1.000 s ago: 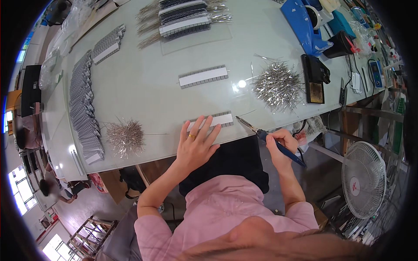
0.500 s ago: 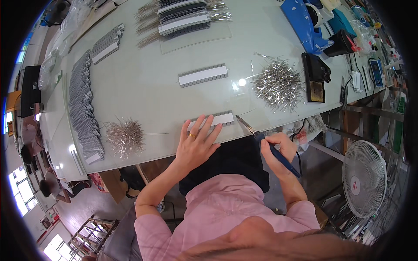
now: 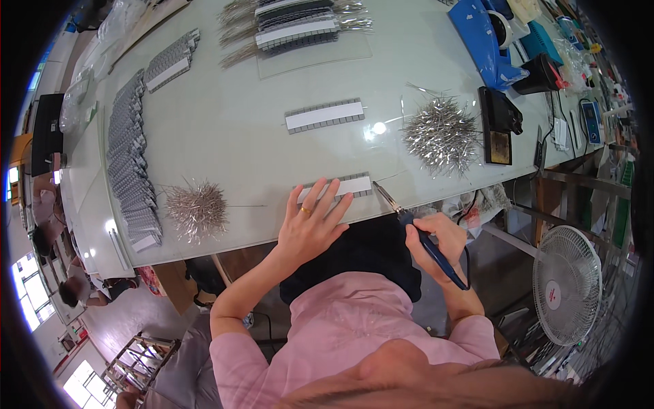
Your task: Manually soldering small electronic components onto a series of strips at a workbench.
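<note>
My left hand (image 3: 308, 223) lies flat with spread fingers on a grey segmented strip with a white face (image 3: 357, 185), near the table's front edge, pressing it down. The fingers cover much of its left part. In my right hand (image 3: 441, 235) is a soldering iron (image 3: 449, 271) with a dark blue handle. Its metal tip points up and left, close to the strip's right end; whether they touch I cannot tell. A thin wire runs rightward from near that end. Farther back lies a similar strip (image 3: 325, 116) with short wire ends.
Piles of silvery wire leads lie at right (image 3: 441, 135) and left (image 3: 196, 213). Grey strips (image 3: 127, 157) are stacked along the left. Behind are wired strips (image 3: 298, 33). To the right stand a soldering-iron stand (image 3: 496, 126) and blue tape dispenser (image 3: 480, 42); a fan (image 3: 567, 285) stands below.
The view has shifted slightly, so table items appear a little to the right. Both hands keep nearly the same pose, the iron's tip still by the strip's right end.
</note>
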A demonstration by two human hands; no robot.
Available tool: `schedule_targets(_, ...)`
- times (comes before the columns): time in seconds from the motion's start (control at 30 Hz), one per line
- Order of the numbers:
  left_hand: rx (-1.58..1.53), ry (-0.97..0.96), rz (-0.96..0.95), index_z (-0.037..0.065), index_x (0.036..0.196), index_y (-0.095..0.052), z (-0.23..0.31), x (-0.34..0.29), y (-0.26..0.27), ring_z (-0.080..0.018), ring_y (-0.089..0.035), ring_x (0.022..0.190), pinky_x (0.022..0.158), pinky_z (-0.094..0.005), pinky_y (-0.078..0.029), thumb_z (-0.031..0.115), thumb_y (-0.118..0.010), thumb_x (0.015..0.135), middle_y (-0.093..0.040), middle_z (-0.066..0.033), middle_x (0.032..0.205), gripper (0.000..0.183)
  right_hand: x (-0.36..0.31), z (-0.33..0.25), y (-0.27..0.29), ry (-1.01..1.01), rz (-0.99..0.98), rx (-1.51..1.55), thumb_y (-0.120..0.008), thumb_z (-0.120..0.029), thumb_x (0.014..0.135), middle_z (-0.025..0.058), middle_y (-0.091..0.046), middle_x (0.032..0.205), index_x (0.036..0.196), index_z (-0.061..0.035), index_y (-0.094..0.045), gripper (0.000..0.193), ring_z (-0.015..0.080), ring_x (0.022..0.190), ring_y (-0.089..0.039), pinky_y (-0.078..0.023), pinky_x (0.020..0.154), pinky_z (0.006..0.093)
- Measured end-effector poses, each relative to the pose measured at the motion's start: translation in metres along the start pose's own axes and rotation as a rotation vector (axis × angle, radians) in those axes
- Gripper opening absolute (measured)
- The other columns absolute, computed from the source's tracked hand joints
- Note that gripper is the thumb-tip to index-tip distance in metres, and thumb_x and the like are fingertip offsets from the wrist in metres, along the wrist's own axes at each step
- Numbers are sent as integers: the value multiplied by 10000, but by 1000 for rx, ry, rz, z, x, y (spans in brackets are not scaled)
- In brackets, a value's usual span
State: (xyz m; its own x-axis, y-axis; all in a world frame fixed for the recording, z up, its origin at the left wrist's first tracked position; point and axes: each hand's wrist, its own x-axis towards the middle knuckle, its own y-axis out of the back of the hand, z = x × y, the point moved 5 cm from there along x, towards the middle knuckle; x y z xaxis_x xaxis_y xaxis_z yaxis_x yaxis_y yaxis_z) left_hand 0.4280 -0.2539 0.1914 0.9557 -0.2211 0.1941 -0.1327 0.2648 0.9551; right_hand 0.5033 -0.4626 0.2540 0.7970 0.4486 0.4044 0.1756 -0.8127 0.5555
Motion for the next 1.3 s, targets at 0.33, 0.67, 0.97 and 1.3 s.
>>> schedule_targets(0.33, 44, 329, 252, 81, 1305, -576, -45, -64, 38, -317, -462, 1290, 1089, -531, -284, 273, -698, 784, -496, -128, 1393, 568, -46, 54, -1, -549, 252, 456, -631, 36, 866, 39, -575, 860, 967, -9, -562, 130, 99, 637, -582, -508, 593, 225)
schedule_targets(0.67, 106, 403, 269, 28, 1164, -640, -53, -85, 30, -248, -537, 1164, 1051, -501, -338, 242, -684, 795, -586, -85, 1219, 430, -23, 27, -34, -400, 15, 459, -698, -26, 845, 62, -583, 860, 956, 1, -571, 172, 105, 704, -586, -465, 652, 221)
schedule_targets(0.97, 70, 326, 278, 57, 1186, -640, -45, -69, 27, -204, -543, 1125, 1040, -482, -357, 253, -683, 802, -591, -48, 1201, 434, 15, -30, -72, -129, -208, 228, -736, -16, 775, 93, -635, 722, 863, 1, -636, 134, 151, 609, -604, -457, 563, 255)
schedule_targets(1.3, 49, 289, 252, 59, 1194, -635, -47, -66, 26, -193, -542, 1121, 1055, -475, -347, 243, -677, 807, -588, -40, 1203, 431, 25, -40, -87, 15, -240, 194, -788, -12, 699, 101, -648, 724, 889, -51, -617, 259, 208, 573, -625, -485, 512, 276)
